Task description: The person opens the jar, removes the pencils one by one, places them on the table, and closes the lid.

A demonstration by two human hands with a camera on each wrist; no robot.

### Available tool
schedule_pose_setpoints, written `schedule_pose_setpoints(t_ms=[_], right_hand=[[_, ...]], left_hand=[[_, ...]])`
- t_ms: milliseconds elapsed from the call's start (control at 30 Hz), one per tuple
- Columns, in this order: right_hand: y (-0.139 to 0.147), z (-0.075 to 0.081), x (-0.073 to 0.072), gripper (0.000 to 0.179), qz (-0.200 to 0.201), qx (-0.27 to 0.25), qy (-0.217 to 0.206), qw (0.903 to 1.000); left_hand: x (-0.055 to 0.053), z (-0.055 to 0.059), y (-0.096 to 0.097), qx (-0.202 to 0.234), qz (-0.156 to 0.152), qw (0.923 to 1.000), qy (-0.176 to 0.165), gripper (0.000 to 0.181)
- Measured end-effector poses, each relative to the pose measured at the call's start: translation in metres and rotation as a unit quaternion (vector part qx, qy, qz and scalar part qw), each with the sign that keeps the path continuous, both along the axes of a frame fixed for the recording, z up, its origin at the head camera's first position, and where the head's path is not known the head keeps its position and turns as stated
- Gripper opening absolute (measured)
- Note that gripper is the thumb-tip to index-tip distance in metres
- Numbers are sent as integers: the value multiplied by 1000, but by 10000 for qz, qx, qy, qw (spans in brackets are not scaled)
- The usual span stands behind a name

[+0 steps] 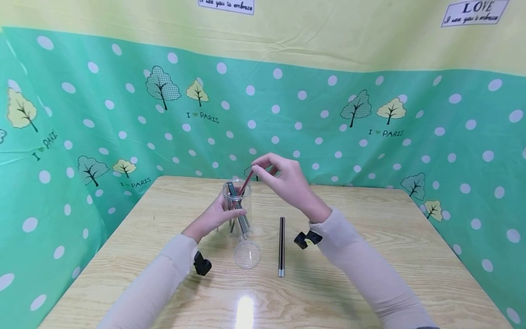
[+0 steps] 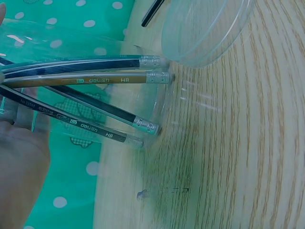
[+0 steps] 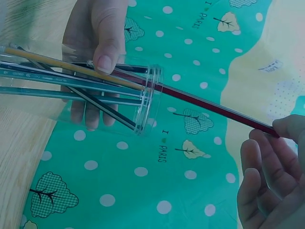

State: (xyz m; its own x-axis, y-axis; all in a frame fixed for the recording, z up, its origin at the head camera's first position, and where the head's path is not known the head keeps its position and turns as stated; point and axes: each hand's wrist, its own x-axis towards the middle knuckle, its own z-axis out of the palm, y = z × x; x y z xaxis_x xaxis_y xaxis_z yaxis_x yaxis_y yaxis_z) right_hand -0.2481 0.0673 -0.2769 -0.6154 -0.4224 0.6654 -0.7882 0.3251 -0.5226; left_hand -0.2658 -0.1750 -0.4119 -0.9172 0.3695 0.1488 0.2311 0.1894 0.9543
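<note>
A clear jar (image 3: 151,102) stands on the table, holding several pencils in teal, black and yellow-brown. My left hand (image 1: 214,214) grips the jar from its left side, the thumb lying across the front. Above the mouth, my right hand (image 1: 287,180) pinches the end of a dark red pencil (image 3: 209,103) between thumb and fingertips. That pencil slants down through the jar's mouth, its lower part inside. In the left wrist view, the yellow-brown pencil (image 2: 109,79) and others have their metal-banded ends near the jar's bottom.
A round clear lid (image 1: 247,255) lies on the wooden table (image 1: 172,214) just in front of the jar. Dark pencils (image 1: 281,246) lie side by side to the right of the lid. A green and yellow patterned cloth (image 1: 296,119) hangs behind the table.
</note>
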Motion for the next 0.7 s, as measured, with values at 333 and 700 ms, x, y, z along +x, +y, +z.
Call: schedule_pose_setpoints(t_ms=[333,700], right_hand=[[10,7,1,15,30,-334,247,9991],[21,17,4,13,-58,-665,258,9974]], left_hand=[[-2,-2,1,53,-28,9999,96,70],[-3,-3,2,93,22,9999,42,73]])
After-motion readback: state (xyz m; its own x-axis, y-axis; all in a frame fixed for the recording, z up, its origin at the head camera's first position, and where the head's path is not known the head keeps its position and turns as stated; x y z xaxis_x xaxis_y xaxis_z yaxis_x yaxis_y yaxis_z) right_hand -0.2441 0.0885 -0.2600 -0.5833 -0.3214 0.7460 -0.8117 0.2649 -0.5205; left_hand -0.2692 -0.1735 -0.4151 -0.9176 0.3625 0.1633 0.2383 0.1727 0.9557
